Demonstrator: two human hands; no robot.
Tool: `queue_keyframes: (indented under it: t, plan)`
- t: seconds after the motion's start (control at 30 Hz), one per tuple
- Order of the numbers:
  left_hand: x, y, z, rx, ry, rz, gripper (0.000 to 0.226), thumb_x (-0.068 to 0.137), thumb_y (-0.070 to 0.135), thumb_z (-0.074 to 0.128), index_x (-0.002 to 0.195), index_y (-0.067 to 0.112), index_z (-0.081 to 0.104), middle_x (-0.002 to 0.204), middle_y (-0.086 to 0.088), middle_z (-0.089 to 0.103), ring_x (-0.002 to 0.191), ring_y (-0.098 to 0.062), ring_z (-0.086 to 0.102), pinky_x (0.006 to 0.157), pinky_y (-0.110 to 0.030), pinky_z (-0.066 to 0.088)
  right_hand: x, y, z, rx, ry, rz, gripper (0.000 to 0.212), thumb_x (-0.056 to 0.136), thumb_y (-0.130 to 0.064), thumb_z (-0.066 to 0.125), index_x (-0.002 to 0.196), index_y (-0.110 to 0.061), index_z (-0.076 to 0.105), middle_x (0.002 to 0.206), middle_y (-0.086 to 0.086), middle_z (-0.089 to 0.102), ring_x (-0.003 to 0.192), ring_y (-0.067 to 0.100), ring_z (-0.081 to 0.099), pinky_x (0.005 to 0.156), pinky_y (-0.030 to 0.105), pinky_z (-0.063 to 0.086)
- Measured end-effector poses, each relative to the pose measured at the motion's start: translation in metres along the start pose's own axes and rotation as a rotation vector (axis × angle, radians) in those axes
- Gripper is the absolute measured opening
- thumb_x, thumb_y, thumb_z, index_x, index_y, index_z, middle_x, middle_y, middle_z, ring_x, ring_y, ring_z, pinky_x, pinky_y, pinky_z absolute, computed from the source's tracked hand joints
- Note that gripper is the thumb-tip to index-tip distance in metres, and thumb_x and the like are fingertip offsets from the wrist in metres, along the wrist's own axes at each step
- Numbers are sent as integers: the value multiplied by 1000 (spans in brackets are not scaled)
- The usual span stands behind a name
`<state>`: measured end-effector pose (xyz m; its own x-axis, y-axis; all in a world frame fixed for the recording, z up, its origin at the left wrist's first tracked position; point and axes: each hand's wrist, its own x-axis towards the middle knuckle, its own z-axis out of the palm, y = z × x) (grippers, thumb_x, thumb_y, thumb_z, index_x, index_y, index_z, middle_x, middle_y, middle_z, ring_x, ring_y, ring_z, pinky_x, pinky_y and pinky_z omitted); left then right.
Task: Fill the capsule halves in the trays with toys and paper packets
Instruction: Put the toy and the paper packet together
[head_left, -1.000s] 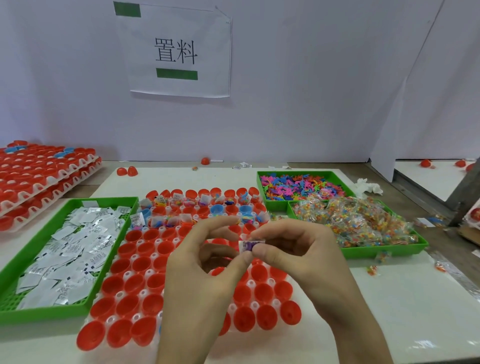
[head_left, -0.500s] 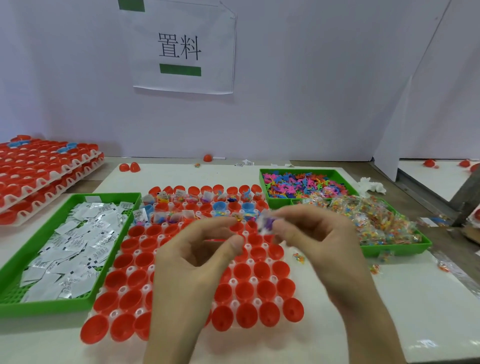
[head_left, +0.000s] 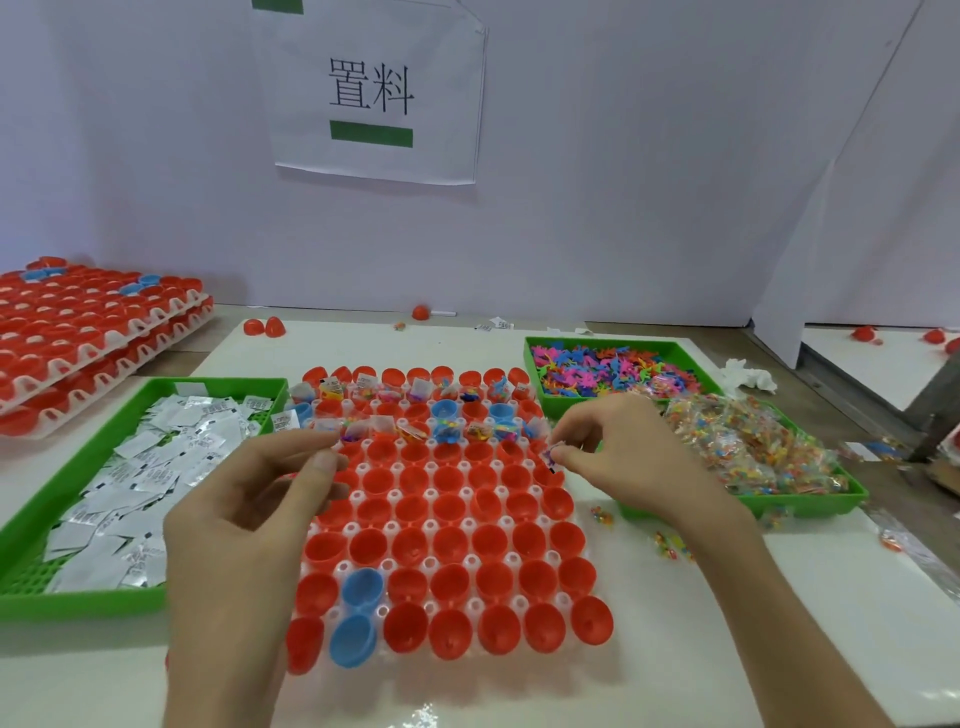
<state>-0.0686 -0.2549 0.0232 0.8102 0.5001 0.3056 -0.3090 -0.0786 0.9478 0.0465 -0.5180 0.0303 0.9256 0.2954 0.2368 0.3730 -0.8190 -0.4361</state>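
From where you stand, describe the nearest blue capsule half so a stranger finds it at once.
Find the capsule tray in the middle of the table. Look along its nearest row, toward the left forearm. The blue capsule half there is the only blue in that red row, with a second blue half directly behind it.

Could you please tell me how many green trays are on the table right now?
3. The left green tray holds paper packets; the back-right green tray holds loose toys; the front-right green tray holds bagged toys. None appears hidden.
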Motion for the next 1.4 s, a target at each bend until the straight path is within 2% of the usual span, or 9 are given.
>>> queue_keyframes:
  t: [0.17, 0.5, 0.63, 0.8, 0.9, 1.07, 1.2, 1.27, 1.4]
  plan:
    - [2, -1, -2, 23, -5, 14, 33, 90, 6, 68, 84, 37, 78, 80, 2, 76, 69, -7, 71, 66, -14, 56, 5, -3, 7, -59, -157, 13, 8, 89, -25, 73, 94, -25, 79, 82, -15, 69, 73, -2, 62, 61, 9, 43]
    - [3, 0, -7, 37, 16, 8, 36, 91, 6, 66, 80, 38, 77, 79, 2, 75, 67, -8, 69, 66, -15, 57, 12, -10, 12, -207, -227, 34, 10, 90, -23, 70, 95, -20, 79, 75, -16, 59, 73, 1, 59, 61, 13, 43]
    - [4, 0, -8, 49, 11, -3, 34, 91, 7, 66, 82, 38, 77, 80, 2, 75, 69, -8, 70, 69, -17, 58, 14, -9, 16, -184, -216, 69, 10, 87, -24, 76, 95, -20, 80, 88, -9, 72, 74, 1, 61, 65, 15, 47]
    - [6, -5, -11, 82, 25, -15, 31, 91, 8, 66, 83, 36, 77, 81, 3, 75, 69, -7, 70, 67, -15, 57, 9, -2, 14, -59, -136, 102, 11, 80, -32, 83, 90, -28, 78, 77, -16, 67, 70, 0, 62, 60, 11, 43]
    - [13, -9, -19, 122, 3, -25, 29, 92, 13, 67, 86, 39, 76, 81, 6, 76, 71, -6, 70, 69, -28, 60, 7, 2, 10, -27, -111, 94, 15, 80, -42, 81, 91, -35, 73, 76, -14, 67, 72, 3, 64, 63, 17, 49]
    - [57, -21, -47, 522, -56, 41, 26, 88, 18, 73, 79, 42, 74, 81, 17, 74, 77, -1, 66, 69, -33, 50, 22, 13, 0, 41, -25, 102, 14, 85, -51, 71, 84, -37, 72, 77, -18, 68, 71, -4, 61, 63, 14, 43]
    - [101, -44, -69, 943, -132, -66, 17, 89, 18, 74, 102, 28, 73, 116, -8, 70, 92, -22, 59, 79, -42, 49, 57, 43, -3, 41, 309, 198, 8, 93, -25, 68, 92, -24, 77, 80, -19, 66, 77, -2, 61, 65, 13, 40]
    - [110, -56, -68, 1092, -202, -92, 28, 89, 16, 73, 117, 16, 72, 118, -16, 63, 97, -30, 60, 85, -46, 50, 78, 61, -2, -68, 284, 262, 16, 93, -21, 67, 106, -17, 75, 96, -4, 72, 84, 10, 64, 74, 24, 47]
    - [114, -66, -65, 1081, -187, -72, 20, 88, 13, 73, 109, 11, 75, 100, -9, 55, 92, -28, 57, 81, -43, 46, 113, 85, 5, -239, 23, 376, 20, 91, -18, 70, 110, -15, 73, 114, 4, 71, 85, 13, 63, 80, 36, 56]
